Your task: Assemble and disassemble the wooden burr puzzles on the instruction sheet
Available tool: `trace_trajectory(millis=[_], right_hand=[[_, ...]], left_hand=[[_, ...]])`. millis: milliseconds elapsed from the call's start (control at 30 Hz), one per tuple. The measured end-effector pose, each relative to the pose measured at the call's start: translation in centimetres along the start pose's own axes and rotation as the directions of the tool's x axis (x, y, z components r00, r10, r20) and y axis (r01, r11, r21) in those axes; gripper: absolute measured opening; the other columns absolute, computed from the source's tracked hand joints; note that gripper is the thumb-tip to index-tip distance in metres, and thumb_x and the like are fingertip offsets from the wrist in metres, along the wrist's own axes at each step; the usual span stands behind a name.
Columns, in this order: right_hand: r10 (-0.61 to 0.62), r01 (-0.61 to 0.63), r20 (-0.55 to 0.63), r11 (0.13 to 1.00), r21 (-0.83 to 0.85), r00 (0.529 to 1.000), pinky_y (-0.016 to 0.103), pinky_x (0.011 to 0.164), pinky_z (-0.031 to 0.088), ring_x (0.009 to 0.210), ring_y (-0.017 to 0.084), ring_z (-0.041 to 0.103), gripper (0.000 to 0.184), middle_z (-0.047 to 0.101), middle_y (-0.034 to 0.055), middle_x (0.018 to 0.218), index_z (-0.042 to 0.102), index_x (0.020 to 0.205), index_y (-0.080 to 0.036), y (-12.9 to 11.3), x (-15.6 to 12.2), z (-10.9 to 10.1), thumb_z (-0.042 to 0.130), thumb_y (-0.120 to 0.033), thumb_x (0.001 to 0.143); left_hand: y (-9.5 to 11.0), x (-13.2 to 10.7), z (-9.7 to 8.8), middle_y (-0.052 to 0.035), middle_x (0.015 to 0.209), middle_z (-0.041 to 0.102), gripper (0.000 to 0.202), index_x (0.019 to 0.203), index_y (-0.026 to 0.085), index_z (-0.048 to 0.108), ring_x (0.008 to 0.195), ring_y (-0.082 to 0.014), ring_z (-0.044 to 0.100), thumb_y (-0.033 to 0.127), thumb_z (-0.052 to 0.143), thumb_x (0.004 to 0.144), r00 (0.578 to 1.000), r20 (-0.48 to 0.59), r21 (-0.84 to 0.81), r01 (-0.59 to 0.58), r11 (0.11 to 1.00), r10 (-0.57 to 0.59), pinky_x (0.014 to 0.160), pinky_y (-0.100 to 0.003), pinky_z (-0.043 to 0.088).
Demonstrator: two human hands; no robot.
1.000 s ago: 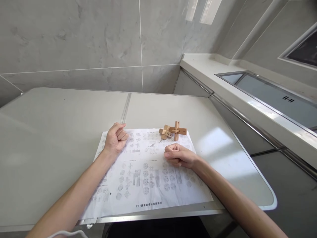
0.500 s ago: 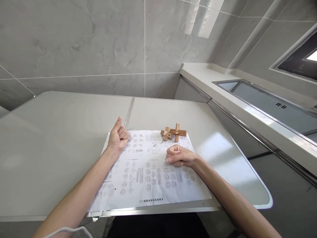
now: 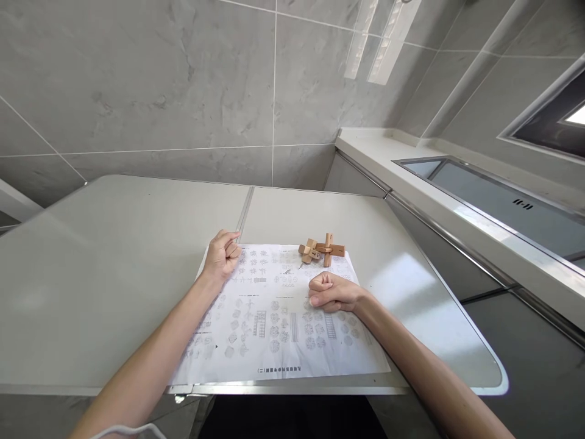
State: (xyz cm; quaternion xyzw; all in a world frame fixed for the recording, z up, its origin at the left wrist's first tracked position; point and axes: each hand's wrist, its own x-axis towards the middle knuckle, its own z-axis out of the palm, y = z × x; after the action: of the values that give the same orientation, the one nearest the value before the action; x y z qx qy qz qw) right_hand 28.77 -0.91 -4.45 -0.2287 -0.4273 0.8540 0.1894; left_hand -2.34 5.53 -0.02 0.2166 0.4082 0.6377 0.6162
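Presumably to leave most diagrams uncovered, the wooden block and wooden cross are placed at the printed sheet's far right corner on the tabletop, while the left hand's and right hand's fingers are curled in, nothing visibly held.

One left hand and one right hand, two bare hands in all. Two small wooden objects of fitted blocks: one pale, star-shaped block cluster and one browner, cross-shaped block cluster. One large white printed paper sheet; its many small grey drawings are too fine to count. One pale, round-cornered counter, with two surface panels divided by one narrow grey strip. One long white ledge, containing one steel-rimmed inset. One thin white cord.
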Motion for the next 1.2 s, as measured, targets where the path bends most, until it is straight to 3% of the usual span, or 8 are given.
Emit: trace_trajectory(millis=[800,1000,1200], right_hand=[[0.014,0.0,0.129,0.994,-0.111,0.992,0.014,0.031,0.013,0.039,0.0,0.016,0.077,0.031,-0.014,0.052,0.021,0.062,-0.025,-0.7,0.1,-0.3,0.097,-0.031,0.077],[0.046,-0.002,0.176,0.971,-0.24,0.983,0.015,0.03,0.013,0.037,0.001,0.014,0.078,0.028,-0.0152,0.051,0.021,0.065,-0.027,-1.2,0.0,-0.4,0.096,-0.046,0.076],[0.107,0.004,0.189,0.86,-0.51,0.976,0.019,0.035,0.024,0.039,0.004,0.024,0.067,0.032,-0.0142,0.054,0.029,0.067,-0.027,-4.9,-0.9,1.9,0.09,-0.051,0.084]], left_hand=[[0.4,-0.4,0.2,0.0123,0.051,0.005,0.066,0.068,0.02,0.009,0.037,-0.0034,0.01,0.003,0.072,0.063,0.997,0.076,0.038,0.02,0.999,-0.023,0.037,-0.024,0.015],[0.4,-0.3,0.1,0.0126,0.049,0.007,0.066,0.067,0.021,0.01,0.036,-0.003,0.012,0.003,0.073,0.063,0.996,0.087,0.03,0.028,0.999,-0.03,0.036,-0.024,0.016],[0.3,-0.2,-0.1,0.0126,0.048,0.01,0.065,0.065,0.021,0.012,0.036,-0.0028,0.013,0.002,0.074,0.062,0.994,0.103,0.019,0.041,0.999,-0.043,0.035,-0.024,0.016]])
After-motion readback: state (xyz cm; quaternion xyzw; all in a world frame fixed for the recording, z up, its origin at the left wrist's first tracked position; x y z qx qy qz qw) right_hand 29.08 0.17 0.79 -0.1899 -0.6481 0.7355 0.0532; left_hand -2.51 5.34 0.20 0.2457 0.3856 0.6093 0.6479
